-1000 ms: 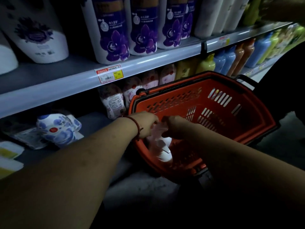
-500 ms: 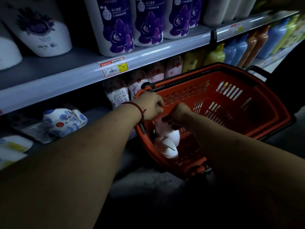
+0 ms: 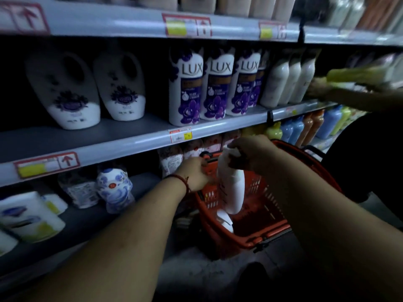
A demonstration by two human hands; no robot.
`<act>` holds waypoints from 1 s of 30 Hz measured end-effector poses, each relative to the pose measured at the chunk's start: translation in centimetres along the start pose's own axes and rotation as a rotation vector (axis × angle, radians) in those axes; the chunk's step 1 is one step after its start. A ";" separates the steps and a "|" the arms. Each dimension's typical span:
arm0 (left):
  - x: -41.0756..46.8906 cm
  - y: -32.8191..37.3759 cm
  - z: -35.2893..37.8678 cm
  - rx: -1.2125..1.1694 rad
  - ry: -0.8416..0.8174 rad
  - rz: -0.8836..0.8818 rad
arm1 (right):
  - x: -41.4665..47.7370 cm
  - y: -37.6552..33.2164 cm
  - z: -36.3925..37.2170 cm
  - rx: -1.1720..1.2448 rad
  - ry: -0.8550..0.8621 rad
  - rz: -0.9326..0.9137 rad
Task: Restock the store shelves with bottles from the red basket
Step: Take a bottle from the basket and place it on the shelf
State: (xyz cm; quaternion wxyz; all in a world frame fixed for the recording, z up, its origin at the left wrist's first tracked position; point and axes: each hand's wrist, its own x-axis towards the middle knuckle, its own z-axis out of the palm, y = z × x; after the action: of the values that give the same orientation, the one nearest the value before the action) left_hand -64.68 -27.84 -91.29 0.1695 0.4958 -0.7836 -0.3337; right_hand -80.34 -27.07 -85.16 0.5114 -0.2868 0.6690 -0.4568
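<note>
Middle shelf (image 3: 104,149), left end: two white jugs (image 3: 65,92) with dark purple flower labels, print too blurred for me to read. Right of them, along the front edge, stands a row of white-and-purple bottles (image 3: 186,88) marked "LUX" near the top, with a purple flower below; the smaller lettering is illegible. Plain white bottles (image 3: 278,83) follow. A red-bordered price tag (image 3: 181,135) is fixed to the front edge under the first LUX bottle, figures unreadable.

Lower shelf (image 3: 146,182), from the left: a white pack (image 3: 28,216), a blue-and-white pouch (image 3: 114,189), then pouches with red print (image 3: 172,160), partly hidden behind the left hand (image 3: 194,175).

I note that the left hand, with a red string (image 3: 183,182) at the wrist, is at the left rim of the red basket (image 3: 277,228) with its fingers curled. Whether it grips the rim or touches the bottle, I cannot tell. The right hand (image 3: 250,153) grips the top of a white bottle (image 3: 232,188), held upright with its lower end inside the basket's mouth. A second white bottle (image 3: 225,222) lies in the basket beneath it. The basket sits just in front of the lower shelf and screens the goods behind it.

Beyond the basket, toward the lower shelf's right end, stand a yellow bottle (image 3: 273,131) and blue bottles (image 3: 291,129). At the middle shelf's right end another person's hand (image 3: 320,88) holds a blurred yellow-green item (image 3: 357,73).
</note>
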 end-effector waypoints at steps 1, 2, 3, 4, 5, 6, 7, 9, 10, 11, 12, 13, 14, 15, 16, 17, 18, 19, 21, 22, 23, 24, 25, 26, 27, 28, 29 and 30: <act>-0.5 -0.2 -0.1 -0.018 -0.072 0.004 | -1.0 -1.1 0.3 0.040 -0.025 -0.019; -0.9 -0.6 0.0 -0.043 -0.116 0.005 | -1.8 -2.1 0.7 0.082 -0.054 -0.036; -1.1 -1.0 0.3 -0.060 -0.120 -0.002 | -2.9 -2.8 1.1 0.142 -0.095 -0.048; -1.3 -1.3 0.5 -0.076 -0.094 -0.023 | -3.8 -3.2 1.5 0.223 -0.132 -0.049; -1.7 -1.4 0.7 -0.114 -0.041 -0.067 | -4.8 -3.5 1.9 0.309 -0.172 -0.047; -2.1 -1.4 1.1 -0.170 0.015 -0.113 | -5.5 -3.6 2.4 0.368 -0.216 -0.051; -2.7 -1.0 1.3 -0.248 0.070 -0.150 | -6.2 -3.7 3.1 0.394 -0.260 -0.057; -3.2 -0.7 2.2 -0.407 0.194 -0.203 | -7.6 -3.9 4.7 0.442 -0.299 -0.087; -3.5 -0.5 2.6 -0.487 0.270 -0.226 | -8.0 -4.1 5.3 0.484 -0.302 -0.111; -3.5 -0.5 3.0 -0.559 0.342 -0.253 | -8.3 -4.2 5.9 0.532 -0.309 -0.133; -3.4 -0.6 3.3 -0.618 0.400 -0.265 | -8.4 -4.4 6.4 0.577 -0.324 -0.147; -3.3 -0.6 3.4 -0.671 0.445 -0.278 | -8.6 -4.5 6.7 0.611 -0.344 -0.152; -3.2 -0.8 3.4 -0.720 0.480 -0.286 | -8.5 -4.6 7.1 0.631 -0.366 -0.152; -3.0 -0.9 3.3 -0.762 0.527 -0.280 | -8.5 -4.6 7.5 0.630 -0.390 -0.152; -2.9 -1.1 3.2 -0.790 0.586 -0.271 | -8.4 -4.7 7.9 0.614 -0.414 -0.152; -2.8 -1.2 2.8 -0.799 0.651 -0.274 | -8.4 -4.8 8.4 0.592 -0.438 -0.151; -2.7 -1.6 2.2 -0.802 0.719 -0.283 | -8.5 -4.9 8.8 0.567 -0.462 -0.151; -2.5 -2.1 1.7 -0.809 0.770 -0.291 | -8.5 -5.0 9.4 0.543 -0.489 -0.154; -2.3 -2.8 0.5 -0.831 0.800 -0.316 | -8.1 -5.1 10.3 0.521 -0.546 -0.168; -2.1 -3.2 0.0 -0.844 0.795 -0.325 | -7.8 -5.2 10.6 0.521 -0.572 -0.178; -2.0 -3.4 -0.5 -0.859 0.780 -0.335 | -7.4 -5.2 10.8 0.512 -0.601 -0.192; -1.8 -3.7 -1.0 -0.887 0.764 -0.346 | -6.9 -5.2 10.9 0.491 -0.628 -0.202; -1.6 -3.9 -1.4 -0.938 0.758 -0.352 | -6.5 -5.1 10.9 0.465 -0.648 -0.204; -1.6 -4.0 -2.0 -1.018 0.758 -0.347 | -6.2 -5.0 10.7 0.436 -0.645 -0.203; -1.7 -4.0 -2.6 -1.097 0.757 -0.339 | -5.9 -4.9 10.6 0.400 -0.608 -0.210; -1.8 -4.0 -3.3 -1.169 0.750 -0.326 | -5.6 -4.7 10.3 0.344 -0.542 -0.234; -1.9 -4.0 -3.9 -1.224 0.722 -0.323 | -5.0 -4.3 10.0 0.264 -0.458 -0.275; -2.0 -4.1 -4.5 -1.278 0.682 -0.325 | -4.5 -3.8 9.7 0.146 -0.371 -0.330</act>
State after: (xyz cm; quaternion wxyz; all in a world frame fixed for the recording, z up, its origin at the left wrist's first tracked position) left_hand -58.35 -28.85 -90.71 0.6074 0.4862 -0.2573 -0.5731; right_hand -70.05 -27.96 -80.41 0.5633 -0.4331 0.4732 -0.5207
